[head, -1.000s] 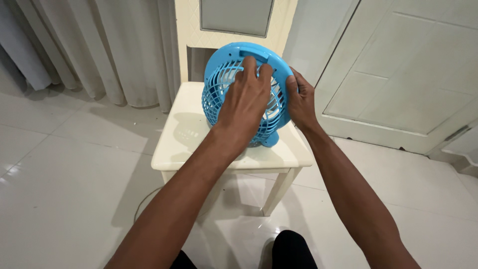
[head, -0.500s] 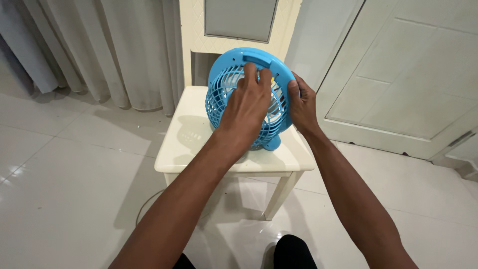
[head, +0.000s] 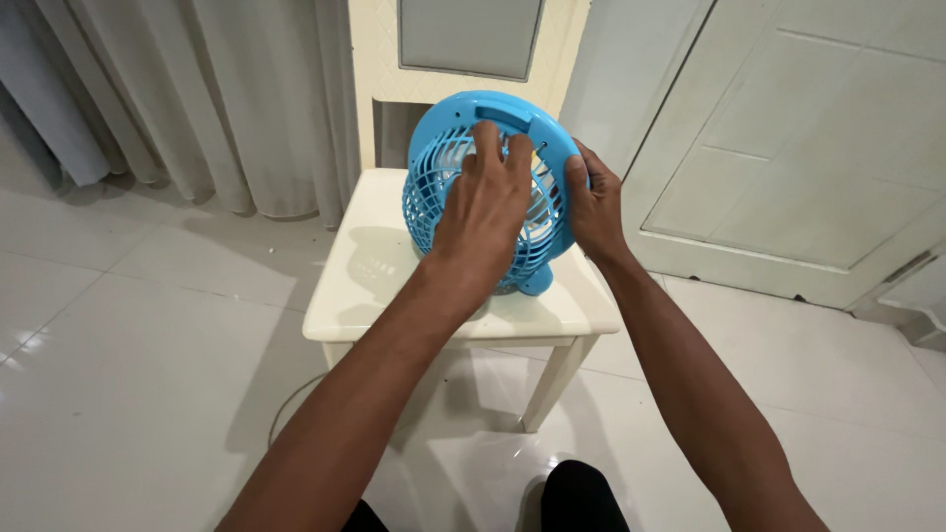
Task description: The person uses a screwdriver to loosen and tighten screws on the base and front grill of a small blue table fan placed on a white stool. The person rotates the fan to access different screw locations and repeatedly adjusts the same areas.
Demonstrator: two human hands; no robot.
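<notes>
Left hand (head: 490, 212) lies spread over the front grille of the blue table fan (head: 439, 187). Its fingertips (head: 487, 133) press against the upper part of the grille, just below the handle slot moulded into the top of the rim. The palm covers the centre of the grille. The fingers are bent on the ribs but do not wrap around any part; whether they hook between the ribs cannot be told from this view.

Right hand (head: 593, 202) clasps the right side of the fan's round housing. The thumb lies on the front edge of the rim and the remaining fingers pass behind it, out of sight. The hold is closed on the rim.

The fan stands upright on its small blue foot (head: 535, 284), which rests on the cream chair seat (head: 374, 286), toward the rear right of that surface. The grille faces the person. White blades show faintly through the ribs to the left of the left hand.

The cream chair back (head: 379, 59), with a grey panel (head: 471, 34), rises directly behind the fan. One chair leg (head: 552, 384) shows below the front right corner of the seat. A thin cable (head: 286, 414) curves on the glossy white tiled floor (head: 128, 335) under the seat. Pale curtains (head: 197, 99) hang to the left. A white panelled door (head: 788, 148) stands to the right. Something dark (head: 581, 498) shows at the bottom edge, between the forearms; what it is cannot be told.
</notes>
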